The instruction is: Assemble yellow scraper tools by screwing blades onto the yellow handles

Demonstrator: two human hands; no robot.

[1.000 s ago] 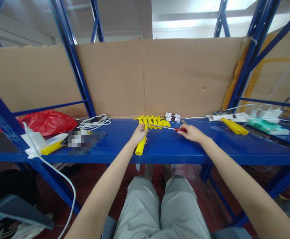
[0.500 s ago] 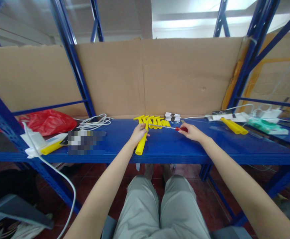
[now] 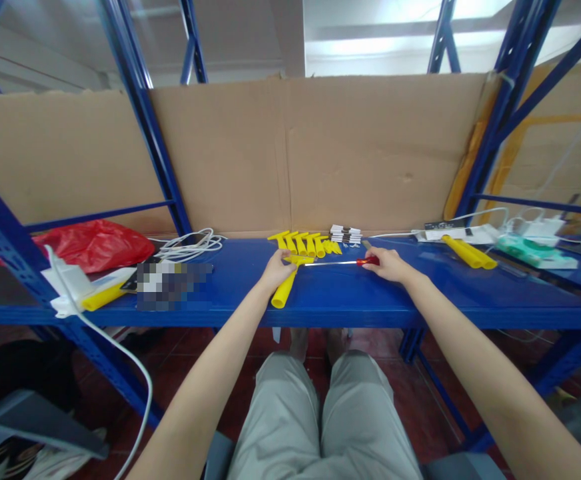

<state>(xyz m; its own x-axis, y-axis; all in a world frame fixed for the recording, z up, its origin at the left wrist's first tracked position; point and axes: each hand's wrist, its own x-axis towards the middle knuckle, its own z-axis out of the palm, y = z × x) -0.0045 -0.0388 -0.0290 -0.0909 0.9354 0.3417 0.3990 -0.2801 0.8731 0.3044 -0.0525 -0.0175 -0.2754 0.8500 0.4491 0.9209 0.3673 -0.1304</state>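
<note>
My left hand [image 3: 277, 271] is closed on a yellow T-shaped plastic handle [image 3: 284, 289], whose round tube end points toward me. In my right hand [image 3: 386, 265] is a screwdriver [image 3: 367, 261] with a red grip and a long metal shaft. The shaft lies level and points left; its tip is at the head of the yellow piece. Whether the tip sits in a screw is too small to tell. Just behind, several similar yellow T-shaped handles [image 3: 302, 243] lie in a row, beside small yellow pieces [image 3: 331, 247].
Bundled white strips [image 3: 345, 235] lie behind the small yellow pieces. On the blue tabletop [image 3: 235, 290], two yellow tubes [image 3: 469, 253] and a green-and-white packet [image 3: 535, 252] are at right. A white cable coil [image 3: 190, 245] and a red bag [image 3: 95, 245] are at left. Cardboard [image 3: 290, 153] stands behind.
The screwdriver has come slightly nearer to me, its shaft now level. The yellow handle in my left hand has turned, so its crosswise head shows. Both hands keep their hold.
</note>
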